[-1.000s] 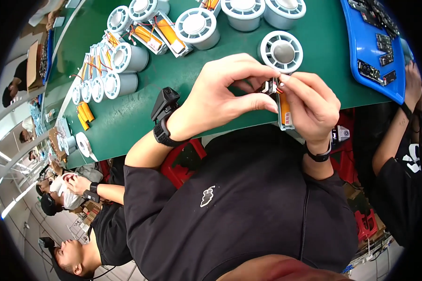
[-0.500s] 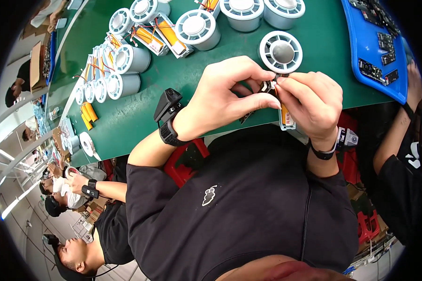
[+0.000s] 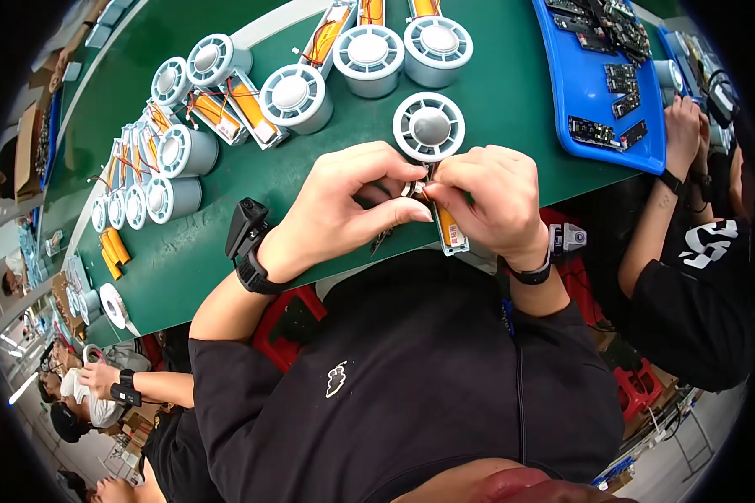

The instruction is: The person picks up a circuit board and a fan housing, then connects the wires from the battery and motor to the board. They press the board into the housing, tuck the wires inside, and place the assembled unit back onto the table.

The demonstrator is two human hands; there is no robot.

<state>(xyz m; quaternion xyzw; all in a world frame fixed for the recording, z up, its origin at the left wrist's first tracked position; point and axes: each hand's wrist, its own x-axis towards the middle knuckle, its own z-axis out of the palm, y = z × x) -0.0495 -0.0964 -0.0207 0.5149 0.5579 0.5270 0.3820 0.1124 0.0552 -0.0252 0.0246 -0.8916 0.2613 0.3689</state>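
My left hand (image 3: 344, 201) is closed, thumb and forefinger pinching a small dark part (image 3: 410, 189) that looks like a circuit board; a dark end of it shows below the thumb. Fingertips of my right hand (image 3: 491, 201) are pressed together right beside it, on something too small to make out. Under both hands lies a pale blue housing, its round slotted end (image 3: 429, 127) with a grey dome just beyond my fingers. An orange battery (image 3: 450, 230) sits in its narrow part, below my right hand. The fingers hide the housing's middle.
Several similar housings (image 3: 291, 96) with orange batteries and red wires stand on the green table (image 3: 310, 251). A blue tray (image 3: 566, 138) of circuit boards lies at the right. Loose orange batteries (image 3: 113, 251) and a white tape roll (image 3: 113, 305) are at the left. Co-workers (image 3: 675, 218) sit at both sides.
The view has shifted, so table, hands and housings appear further left and lower. My hands keep the same pinch at the housing, with only slight finger movement.
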